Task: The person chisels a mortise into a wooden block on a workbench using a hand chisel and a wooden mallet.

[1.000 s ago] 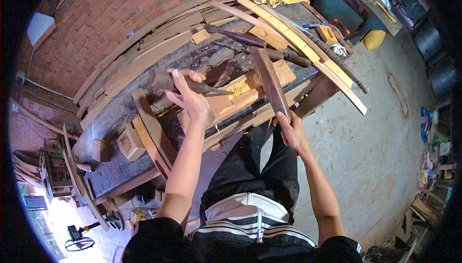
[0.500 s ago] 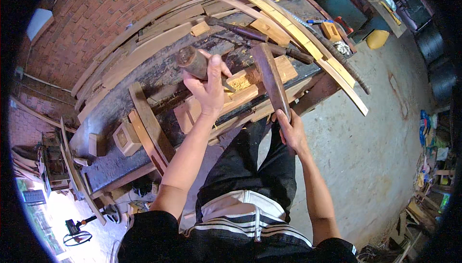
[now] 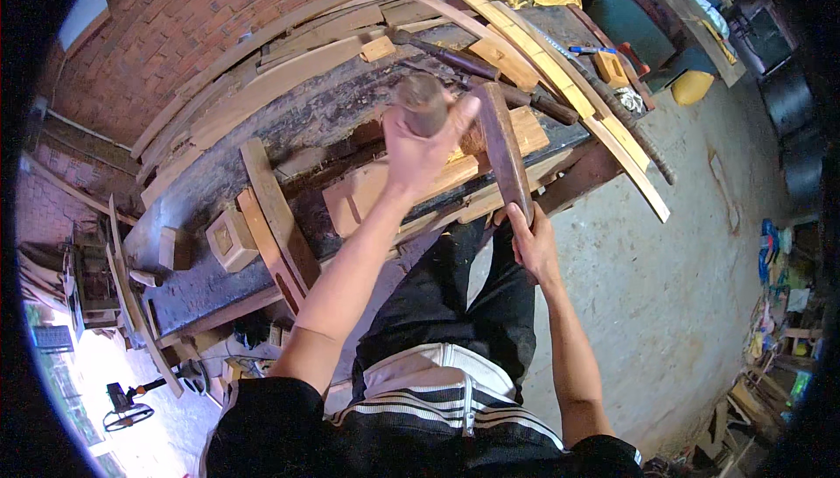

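My left hand is closed around a chisel with a thick round wooden handle, smeared by motion. Its blade is hidden behind the hand. Below it lies a pale wood block with a hollow cut in it, partly covered by the hand. In my right hand is the lower end of a bar-shaped mallet of dark brown wood. Its thick upper end reaches up over the right part of the block, close to my left fingertips.
A dark workbench carries more chisels, long curved wooden strips and a small square block. Two crossing boards lie left of the workpiece. Behind stands a brick wall; grey floor spreads to the right.
My left hand has shifted right and slightly up with the chisel, nearer the mallet's top. The blade that showed in the hollow is now hidden. My right hand stays nearly in place.
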`<act>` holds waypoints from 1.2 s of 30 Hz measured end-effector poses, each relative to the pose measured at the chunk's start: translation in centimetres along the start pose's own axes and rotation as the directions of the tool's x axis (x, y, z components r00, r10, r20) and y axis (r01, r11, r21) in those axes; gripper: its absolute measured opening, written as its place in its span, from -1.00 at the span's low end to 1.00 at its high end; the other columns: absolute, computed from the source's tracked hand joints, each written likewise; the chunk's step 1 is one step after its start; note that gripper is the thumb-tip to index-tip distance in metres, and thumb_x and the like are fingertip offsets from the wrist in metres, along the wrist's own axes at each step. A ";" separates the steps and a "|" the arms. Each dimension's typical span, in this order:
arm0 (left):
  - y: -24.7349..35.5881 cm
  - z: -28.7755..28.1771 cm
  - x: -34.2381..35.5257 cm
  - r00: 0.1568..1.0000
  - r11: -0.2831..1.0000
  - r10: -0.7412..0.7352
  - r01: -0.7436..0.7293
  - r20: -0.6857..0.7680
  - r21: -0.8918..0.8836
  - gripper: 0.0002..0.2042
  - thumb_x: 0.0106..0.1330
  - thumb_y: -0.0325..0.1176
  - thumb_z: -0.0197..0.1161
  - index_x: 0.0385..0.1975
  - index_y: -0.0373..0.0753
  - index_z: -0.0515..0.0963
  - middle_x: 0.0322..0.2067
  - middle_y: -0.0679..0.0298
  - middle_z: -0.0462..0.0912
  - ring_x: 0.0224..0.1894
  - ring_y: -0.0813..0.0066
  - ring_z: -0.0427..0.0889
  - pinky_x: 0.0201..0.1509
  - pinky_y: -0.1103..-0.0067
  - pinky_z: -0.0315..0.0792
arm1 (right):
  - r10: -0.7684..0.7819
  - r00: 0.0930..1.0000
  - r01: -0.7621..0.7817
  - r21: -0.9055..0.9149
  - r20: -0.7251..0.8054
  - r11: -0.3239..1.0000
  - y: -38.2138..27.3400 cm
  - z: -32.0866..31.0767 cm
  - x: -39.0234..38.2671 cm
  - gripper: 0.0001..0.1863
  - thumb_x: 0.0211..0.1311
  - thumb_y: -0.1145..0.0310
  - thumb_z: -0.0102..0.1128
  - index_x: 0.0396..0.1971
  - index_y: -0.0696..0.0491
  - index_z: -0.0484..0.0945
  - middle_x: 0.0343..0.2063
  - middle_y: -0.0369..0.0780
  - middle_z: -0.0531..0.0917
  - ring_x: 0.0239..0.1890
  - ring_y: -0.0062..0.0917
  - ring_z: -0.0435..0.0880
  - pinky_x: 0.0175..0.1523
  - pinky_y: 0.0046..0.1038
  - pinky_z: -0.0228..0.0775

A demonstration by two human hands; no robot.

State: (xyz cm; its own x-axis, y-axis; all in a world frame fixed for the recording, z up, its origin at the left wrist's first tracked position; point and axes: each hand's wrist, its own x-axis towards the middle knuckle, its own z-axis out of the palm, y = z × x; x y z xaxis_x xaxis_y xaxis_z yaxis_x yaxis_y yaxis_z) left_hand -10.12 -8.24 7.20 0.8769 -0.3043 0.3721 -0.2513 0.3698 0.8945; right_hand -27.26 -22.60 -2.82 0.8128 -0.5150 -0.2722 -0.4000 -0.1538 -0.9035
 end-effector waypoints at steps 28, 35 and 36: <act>-1.5 4.2 -5.3 0.935 0.834 0.286 -0.352 0.211 0.426 -0.78 -0.02 -0.41 0.49 -0.44 -0.22 0.54 -0.54 0.26 0.60 -0.51 0.34 0.61 -0.39 0.51 0.42 | -0.382 0.914 0.378 -0.057 -0.135 0.924 -8.4 -5.0 -10.1 -0.55 0.43 0.04 -0.02 -0.25 0.22 0.42 -0.70 -0.22 0.48 -0.77 -0.62 0.43 -0.71 -0.57 0.22; -0.2 0.8 -2.3 0.986 0.975 0.160 -0.152 -0.037 0.163 -0.82 0.18 -0.44 0.42 -0.51 -0.27 0.50 -0.60 0.48 0.49 -0.53 0.74 0.40 -0.43 0.69 0.28 | -0.070 0.992 0.090 0.211 -0.104 0.973 -6.3 -3.1 -5.8 -0.55 0.42 -0.02 0.01 -0.38 0.14 0.43 -0.76 -0.29 0.43 -0.81 -0.63 0.38 -0.74 -0.55 0.18; 0.4 0.2 -1.7 0.983 0.982 0.139 -0.121 -0.116 0.147 -0.82 0.20 -0.44 0.40 -0.51 -0.25 0.49 -0.62 0.47 0.48 -0.56 0.74 0.40 -0.46 0.68 0.28 | -0.058 0.995 0.071 0.154 -0.082 0.986 -5.9 -2.5 -4.6 -0.54 0.41 -0.03 0.03 -0.36 0.14 0.43 -0.76 -0.30 0.42 -0.81 -0.64 0.38 -0.74 -0.55 0.18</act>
State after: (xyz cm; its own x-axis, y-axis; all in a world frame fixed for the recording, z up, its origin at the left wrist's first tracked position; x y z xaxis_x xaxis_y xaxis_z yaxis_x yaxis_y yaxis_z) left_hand -11.78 -7.80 6.97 0.8752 -0.1458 0.4613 -0.4131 0.2712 0.8694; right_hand -29.72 -21.47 4.59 0.7975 -0.5723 -0.1909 -0.2715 -0.0579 -0.9607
